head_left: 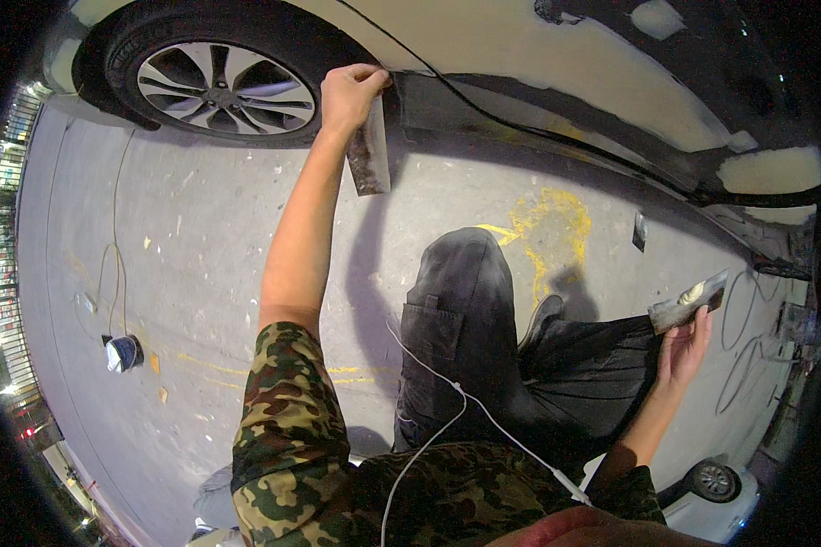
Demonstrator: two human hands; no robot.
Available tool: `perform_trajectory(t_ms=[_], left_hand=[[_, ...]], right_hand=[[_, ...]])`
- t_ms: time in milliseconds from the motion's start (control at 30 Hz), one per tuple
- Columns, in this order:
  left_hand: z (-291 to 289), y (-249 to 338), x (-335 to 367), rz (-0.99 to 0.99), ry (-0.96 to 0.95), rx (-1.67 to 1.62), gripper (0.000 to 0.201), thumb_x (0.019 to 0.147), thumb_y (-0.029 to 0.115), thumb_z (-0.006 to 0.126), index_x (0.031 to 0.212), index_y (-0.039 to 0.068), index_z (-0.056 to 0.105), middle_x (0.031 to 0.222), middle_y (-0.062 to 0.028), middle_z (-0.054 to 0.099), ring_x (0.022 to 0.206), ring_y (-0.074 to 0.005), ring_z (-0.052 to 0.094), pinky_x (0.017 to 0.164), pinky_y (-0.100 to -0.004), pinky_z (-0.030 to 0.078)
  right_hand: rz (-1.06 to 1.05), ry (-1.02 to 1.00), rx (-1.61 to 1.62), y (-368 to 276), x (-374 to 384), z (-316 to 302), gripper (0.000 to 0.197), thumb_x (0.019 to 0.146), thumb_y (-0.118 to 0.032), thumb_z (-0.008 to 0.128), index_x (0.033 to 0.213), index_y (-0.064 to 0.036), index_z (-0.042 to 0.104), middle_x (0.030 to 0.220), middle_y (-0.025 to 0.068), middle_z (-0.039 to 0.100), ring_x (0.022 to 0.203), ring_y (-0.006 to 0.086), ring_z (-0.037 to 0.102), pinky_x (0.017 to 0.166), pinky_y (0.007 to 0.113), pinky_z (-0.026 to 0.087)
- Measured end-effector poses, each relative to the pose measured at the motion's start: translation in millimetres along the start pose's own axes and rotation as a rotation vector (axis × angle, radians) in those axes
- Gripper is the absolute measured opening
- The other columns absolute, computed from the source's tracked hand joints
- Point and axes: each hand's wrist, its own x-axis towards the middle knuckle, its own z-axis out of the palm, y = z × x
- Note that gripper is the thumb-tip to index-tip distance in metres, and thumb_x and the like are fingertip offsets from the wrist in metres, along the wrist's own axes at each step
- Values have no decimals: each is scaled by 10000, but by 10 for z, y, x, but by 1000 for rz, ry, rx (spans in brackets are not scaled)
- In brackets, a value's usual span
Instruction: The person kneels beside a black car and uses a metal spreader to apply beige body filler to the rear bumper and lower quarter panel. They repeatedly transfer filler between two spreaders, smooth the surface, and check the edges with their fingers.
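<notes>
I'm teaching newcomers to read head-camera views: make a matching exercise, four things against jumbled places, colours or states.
Things
1. left hand
2. right hand
3. thin cable over the trousers
4. paint patch on the floor

Descriptions
A. white
B. beside the car wheel
C. yellow
D. holding a flat plate with a cream dab

Pairs: 1-B; 2-D; 3-A; 4-C

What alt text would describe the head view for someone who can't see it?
A person's left hand pinches a smeared blade beside the wheel of a beige-patched car; the right hand holds a plate bearing a pale dab.
</notes>
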Motion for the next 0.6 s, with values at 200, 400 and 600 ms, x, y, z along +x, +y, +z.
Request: perform_trajectory(t_ms=[200, 400, 600], left_hand=[[-10, -68, 70, -60, 136, -177, 256, 894, 162, 636, 953, -75, 717, 806, -151, 763, 726, -172, 734, 678, -304, 564], [30, -296, -70, -268, 8, -549, 340, 1006, 239, 500, 914, -52, 648, 823, -147, 739, 740, -184, 735, 643, -287, 563], [188, -247, -280, 92, 197, -64, 322, 966, 218, 671, 1112, -70, 677, 1040, -176, 756, 933, -229, 736, 812, -345, 565]], right_hand=[[31, -29, -21, -22, -1, 13, 334, 1037, -232, 618, 1304, -36, 582, 1189, 69, 680, 1039, 164, 659, 874, 336, 558], [-12, -10, -9, 18, -9, 48, 343, 1038, -225, 614, 1314, -25, 573, 1227, 78, 667, 1093, 180, 643, 906, 359, 544], [-2, -45, 13, 18, 2, 12, 342, 1033, -205, 624, 1319, -23, 580, 1229, 77, 678, 1093, 180, 651, 948, 372, 534]])
